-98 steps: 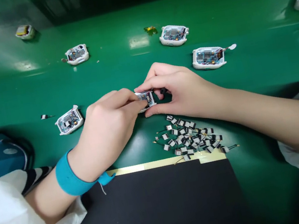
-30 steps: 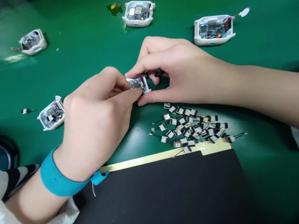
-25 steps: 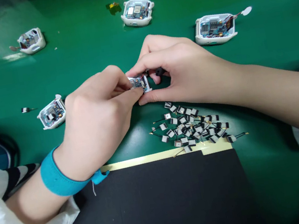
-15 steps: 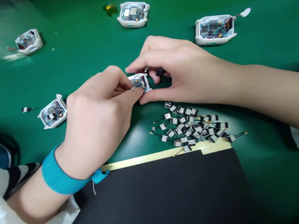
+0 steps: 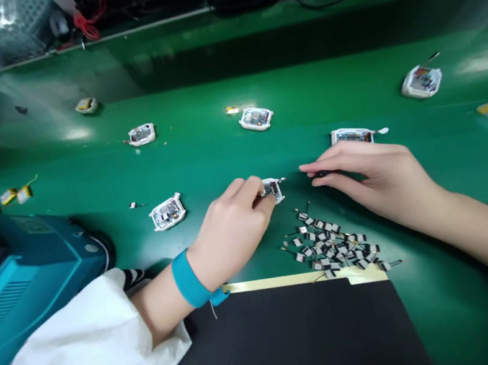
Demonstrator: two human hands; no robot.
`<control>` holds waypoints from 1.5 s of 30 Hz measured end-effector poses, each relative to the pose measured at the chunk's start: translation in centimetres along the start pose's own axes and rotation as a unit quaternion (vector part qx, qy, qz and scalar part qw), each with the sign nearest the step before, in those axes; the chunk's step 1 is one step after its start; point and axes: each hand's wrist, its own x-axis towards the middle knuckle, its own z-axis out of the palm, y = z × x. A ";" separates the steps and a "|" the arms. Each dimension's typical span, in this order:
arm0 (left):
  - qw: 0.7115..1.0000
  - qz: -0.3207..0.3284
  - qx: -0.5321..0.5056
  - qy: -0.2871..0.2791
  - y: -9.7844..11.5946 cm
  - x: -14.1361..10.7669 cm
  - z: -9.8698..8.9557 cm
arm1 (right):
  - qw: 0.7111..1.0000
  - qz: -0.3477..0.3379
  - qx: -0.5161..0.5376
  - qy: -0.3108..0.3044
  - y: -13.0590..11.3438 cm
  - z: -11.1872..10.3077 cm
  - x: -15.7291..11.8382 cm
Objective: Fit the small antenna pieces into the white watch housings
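Mid-frame, the left hand (image 5: 233,227) pinches a white case (image 5: 276,190) — likely steadying it — while the right hand (image 5: 385,179) grips a dark piece (image 5: 322,174).

- The left hand (image 5: 233,228) is holding an open case (image 5: 274,190) near the middle of the bench (image 5: 211,157).
- The right hand (image 5: 370,179) is hovering to the right, well apart from that case, a small object (image 5: 322,174) sitting between its fingers (too hidden to name).
- A cluster of modules (image 5: 331,250) is lying before and between the hands, its near edge overlapping the strip (image 5: 262,284) along the far side of the mat (image 5: 290,338).
- A second case (image 5: 168,213) is lying left of the left hand, a lone module (image 5: 133,205) just beyond it.
- A third case (image 5: 351,134) is lying partly behind the right hand.
- Farther back, more cases (image 5: 257,118) are spreading left to right.
- A machine (image 5: 63,255) is standing at far left.
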 end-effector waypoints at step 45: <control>0.988 -0.089 -0.046 -0.115 1.4 -0.3 -3.1 | 0.984 0.072 0.160 0.026 -1.0 1.1 1.7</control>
